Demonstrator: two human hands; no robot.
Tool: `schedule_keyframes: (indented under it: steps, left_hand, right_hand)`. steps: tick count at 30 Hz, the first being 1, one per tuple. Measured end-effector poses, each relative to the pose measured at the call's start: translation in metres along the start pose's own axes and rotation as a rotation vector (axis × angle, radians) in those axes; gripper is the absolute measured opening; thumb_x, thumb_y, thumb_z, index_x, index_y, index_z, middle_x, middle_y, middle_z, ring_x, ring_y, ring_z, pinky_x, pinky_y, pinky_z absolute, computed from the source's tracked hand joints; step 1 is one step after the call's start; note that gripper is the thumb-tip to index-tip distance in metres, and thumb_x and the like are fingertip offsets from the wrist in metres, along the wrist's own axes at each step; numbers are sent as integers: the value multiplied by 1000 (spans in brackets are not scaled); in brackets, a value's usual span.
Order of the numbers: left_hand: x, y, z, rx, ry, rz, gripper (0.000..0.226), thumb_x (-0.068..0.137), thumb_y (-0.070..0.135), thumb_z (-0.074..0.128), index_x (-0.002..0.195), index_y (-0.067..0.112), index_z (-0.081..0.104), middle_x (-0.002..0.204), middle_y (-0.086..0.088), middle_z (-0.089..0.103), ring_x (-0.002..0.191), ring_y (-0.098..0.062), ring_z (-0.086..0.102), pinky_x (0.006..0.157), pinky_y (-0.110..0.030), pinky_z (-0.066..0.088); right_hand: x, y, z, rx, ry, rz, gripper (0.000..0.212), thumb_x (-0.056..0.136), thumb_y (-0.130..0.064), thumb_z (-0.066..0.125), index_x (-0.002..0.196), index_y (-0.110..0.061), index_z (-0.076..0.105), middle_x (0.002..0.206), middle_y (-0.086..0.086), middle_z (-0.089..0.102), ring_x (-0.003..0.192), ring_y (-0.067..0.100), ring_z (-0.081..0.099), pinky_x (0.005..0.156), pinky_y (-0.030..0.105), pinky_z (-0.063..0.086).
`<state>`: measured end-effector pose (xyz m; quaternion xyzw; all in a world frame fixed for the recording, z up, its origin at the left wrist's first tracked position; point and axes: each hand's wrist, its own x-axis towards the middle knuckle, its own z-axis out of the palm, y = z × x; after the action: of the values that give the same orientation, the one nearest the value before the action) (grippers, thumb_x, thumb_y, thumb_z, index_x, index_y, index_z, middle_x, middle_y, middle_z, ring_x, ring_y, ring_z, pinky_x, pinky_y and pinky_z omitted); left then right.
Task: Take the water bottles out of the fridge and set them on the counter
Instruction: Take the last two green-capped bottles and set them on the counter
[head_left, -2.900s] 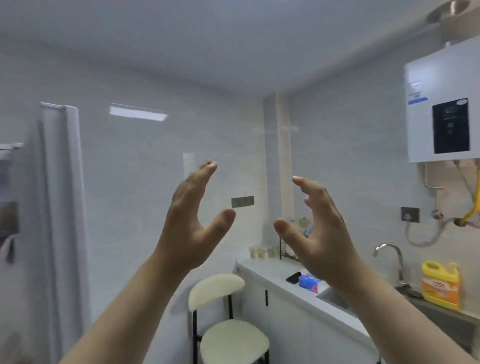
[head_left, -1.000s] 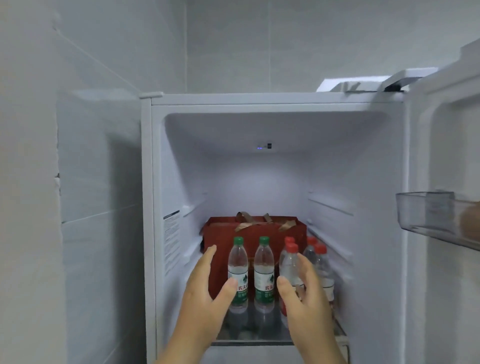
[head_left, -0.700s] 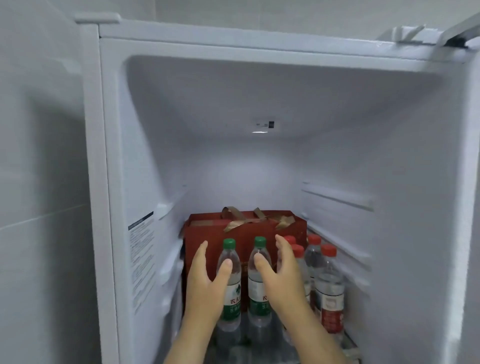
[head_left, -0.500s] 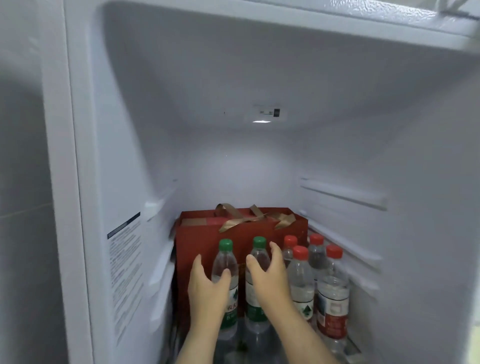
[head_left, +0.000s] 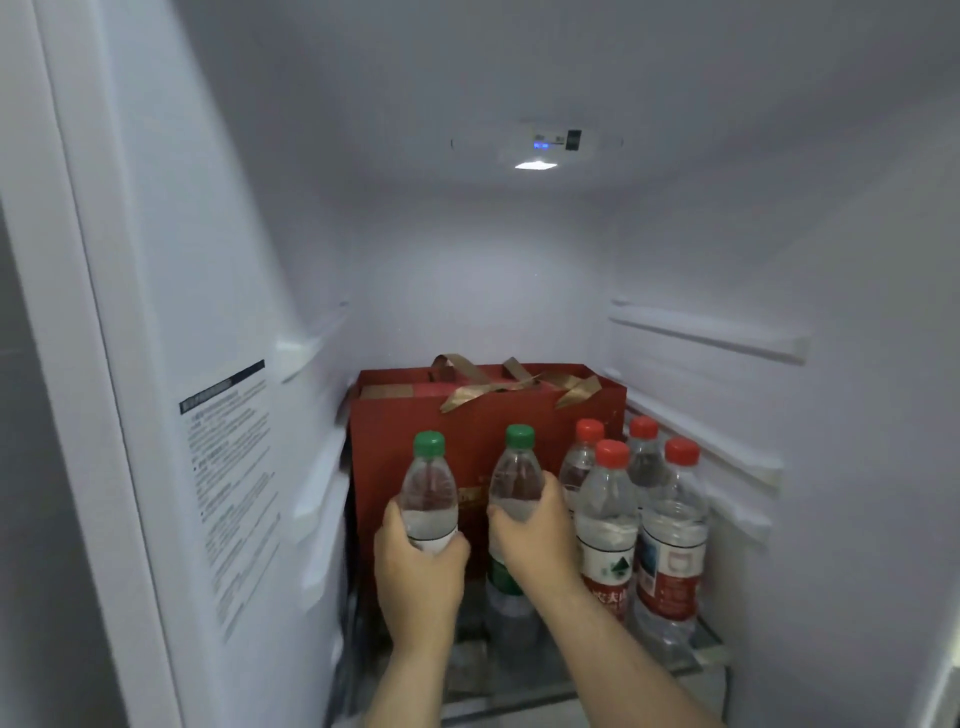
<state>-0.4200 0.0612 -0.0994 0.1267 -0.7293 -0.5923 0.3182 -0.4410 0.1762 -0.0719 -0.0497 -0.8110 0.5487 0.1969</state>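
Inside the open fridge (head_left: 493, 291), two clear water bottles with green caps stand side by side on the glass shelf (head_left: 524, 691). My left hand (head_left: 418, 577) grips the left green-capped bottle (head_left: 429, 483) around its middle. My right hand (head_left: 537, 535) grips the right green-capped bottle (head_left: 517, 478) the same way. Both bottles are upright. Several red-capped water bottles (head_left: 608, 525) with red labels stand in a cluster just to the right of my right hand.
A red gift bag (head_left: 395, 415) with gold ribbon handles stands right behind the bottles and fills the shelf's back. Shelf rails (head_left: 706, 338) run along both side walls. The fridge's left wall carries a printed label (head_left: 228, 483). A light (head_left: 535, 165) glows on the ceiling.
I turned from the kitchen counter to the fridge and leaned in. Both hands reached forward open and have now closed around the two green-capped bottles.
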Motion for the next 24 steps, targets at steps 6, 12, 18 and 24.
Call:
schedule_keyframes:
  steps: [6, 12, 18, 24]
  left_hand:
    - [-7, -9, -8, -25, -41, -147, 45, 60, 28, 83, 97, 29, 59, 89, 8, 70, 77, -11, 65, 60, -27, 46]
    - [-9, -5, -16, -34, -26, -141, 36, 60, 29, 84, 91, 30, 65, 81, 11, 71, 73, -10, 67, 66, -32, 55]
    - [-28, 38, -41, -45, -18, -74, 37, 63, 27, 83, 92, 33, 62, 79, 19, 65, 76, -4, 62, 69, -28, 49]
    - [-70, 96, -92, -82, -43, 54, 39, 65, 31, 84, 95, 36, 61, 87, 19, 67, 83, -3, 65, 66, -25, 53]
  right_hand:
    - [-13, 17, 9, 32, -63, 63, 55, 72, -22, 80, 119, -24, 51, 98, -13, 62, 89, 10, 62, 62, 12, 40]
    - [-21, 9, -2, 111, -12, 0, 46, 61, -28, 85, 101, -26, 62, 87, -13, 70, 78, -3, 64, 65, 15, 49]
    - [-48, -17, -36, 206, -21, -133, 40, 65, -26, 87, 96, -30, 63, 89, -14, 71, 82, -1, 66, 69, 20, 52]
    - [-98, -68, -85, 313, -91, -213, 42, 68, -26, 86, 103, -32, 64, 93, -13, 71, 87, 3, 67, 74, 28, 55]
